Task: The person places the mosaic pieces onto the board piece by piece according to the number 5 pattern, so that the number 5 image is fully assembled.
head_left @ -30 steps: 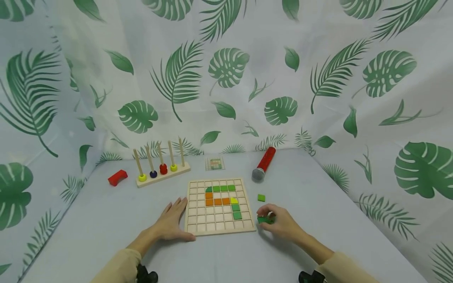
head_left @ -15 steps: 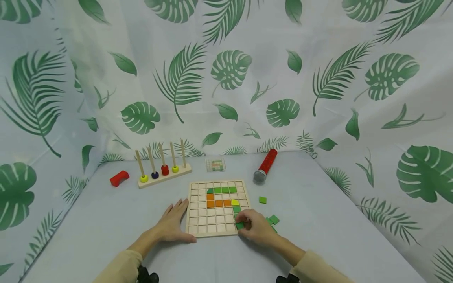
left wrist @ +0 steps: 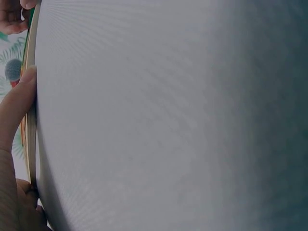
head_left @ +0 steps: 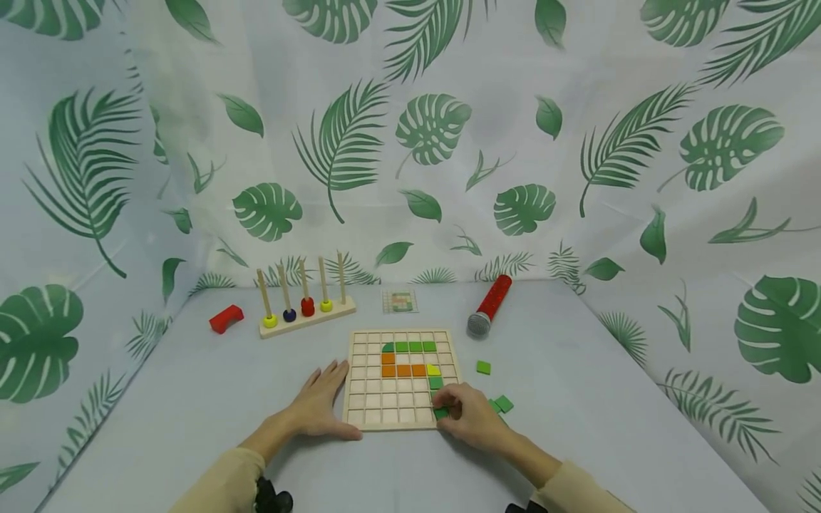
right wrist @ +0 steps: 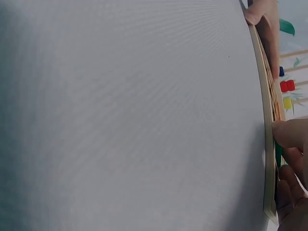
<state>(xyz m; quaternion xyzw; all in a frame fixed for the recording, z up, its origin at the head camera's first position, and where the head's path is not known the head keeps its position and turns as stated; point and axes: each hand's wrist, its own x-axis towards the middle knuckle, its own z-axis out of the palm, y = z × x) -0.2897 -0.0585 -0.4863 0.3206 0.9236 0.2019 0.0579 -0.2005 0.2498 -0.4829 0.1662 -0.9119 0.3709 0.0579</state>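
Observation:
A wooden grid board (head_left: 375,417) lies on the table with green, orange and yellow tiles in some of its cells. My right hand (head_left: 471,417) is over the board's lower right part and pinches a green tile (head_left: 440,413) down at the cells. In the right wrist view, that green tile (right wrist: 278,153) shows between thumb and fingers, close behind the board's front rim. My left hand (head_left: 317,406) rests against the board's left edge with its fingers extended and its thumb at the near left corner. The left wrist view shows the left thumb (left wrist: 21,103) touching the rim.
Loose green tiles (head_left: 504,404) lie right of the board, partly behind the right hand, with a lighter green tile (head_left: 484,367) beyond. Behind are a red microphone (head_left: 492,303), a small pattern card (head_left: 400,301), a peg stand with beads (head_left: 308,324) and a red block (head_left: 226,318).
My right hand has moved left from the loose tiles onto the board, carrying a green tile. Over the last half second it stays at the same cells. The left hand keeps its place.

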